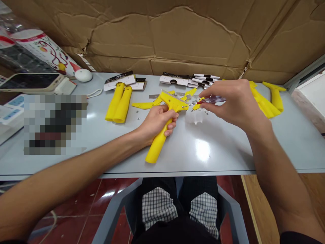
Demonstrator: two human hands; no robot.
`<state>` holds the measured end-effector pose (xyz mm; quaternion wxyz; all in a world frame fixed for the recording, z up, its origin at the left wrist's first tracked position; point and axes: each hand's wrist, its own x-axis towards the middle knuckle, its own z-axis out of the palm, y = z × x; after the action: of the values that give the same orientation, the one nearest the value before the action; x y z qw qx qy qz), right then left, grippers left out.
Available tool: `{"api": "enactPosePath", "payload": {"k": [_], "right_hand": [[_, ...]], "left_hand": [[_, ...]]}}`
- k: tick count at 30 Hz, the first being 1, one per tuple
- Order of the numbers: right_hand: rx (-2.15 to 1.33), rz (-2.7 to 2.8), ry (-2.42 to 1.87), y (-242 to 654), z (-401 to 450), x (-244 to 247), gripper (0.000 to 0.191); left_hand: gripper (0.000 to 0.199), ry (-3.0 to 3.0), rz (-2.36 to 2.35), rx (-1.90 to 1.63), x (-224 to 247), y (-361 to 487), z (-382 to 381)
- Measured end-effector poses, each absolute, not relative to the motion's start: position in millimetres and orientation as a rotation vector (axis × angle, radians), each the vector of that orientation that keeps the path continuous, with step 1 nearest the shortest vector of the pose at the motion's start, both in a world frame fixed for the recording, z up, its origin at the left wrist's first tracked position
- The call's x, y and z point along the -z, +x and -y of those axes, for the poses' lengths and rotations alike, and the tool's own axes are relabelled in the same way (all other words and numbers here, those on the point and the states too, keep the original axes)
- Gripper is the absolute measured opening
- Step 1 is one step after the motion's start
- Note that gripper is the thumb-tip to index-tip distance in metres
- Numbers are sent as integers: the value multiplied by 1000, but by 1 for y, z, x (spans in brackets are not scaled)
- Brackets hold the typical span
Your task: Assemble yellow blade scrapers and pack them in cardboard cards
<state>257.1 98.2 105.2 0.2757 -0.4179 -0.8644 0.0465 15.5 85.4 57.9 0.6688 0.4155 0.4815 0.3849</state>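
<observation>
My left hand [160, 122] is wrapped round the handle of a yellow plastic scraper [157, 146], its wide head tilted up and to the right with a strip of blade along the top edge. Pinched in my right hand [232, 101] is a screwdriver [214, 99] with a clear and red handle. Its thin shaft points left, and the tip meets the right end of the scraper head at a screw. Behind the head lie loose yellow head pieces [142, 105], flat metal blades [153, 96] and small nuts and screws [195, 101], partly hidden.
Two yellow handles [118, 105] lie left of centre, more yellow parts [276, 96] at right. Black-and-white card packs [174, 79] line the back before a cardboard wall [190, 37]. A phone [30, 82], a white rounded object [83, 75] and bottles [45, 51] stand left.
</observation>
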Motion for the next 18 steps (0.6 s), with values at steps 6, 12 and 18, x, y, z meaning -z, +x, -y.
{"api": "enactPosePath", "payload": {"k": [6,12,18], "right_hand": [[-166,2254,-1132,245,-90,-105,10],[-111,2237,-1068,240,-86,-105,10],[-63,2193,-1072,241,-91,-103,6]], "left_hand": [[22,931,-1080,-855,-61,16,-84],[23,920,-1058,-854,-61,15,-85],[25,932,-1027,-875,-60,15,-86]]}}
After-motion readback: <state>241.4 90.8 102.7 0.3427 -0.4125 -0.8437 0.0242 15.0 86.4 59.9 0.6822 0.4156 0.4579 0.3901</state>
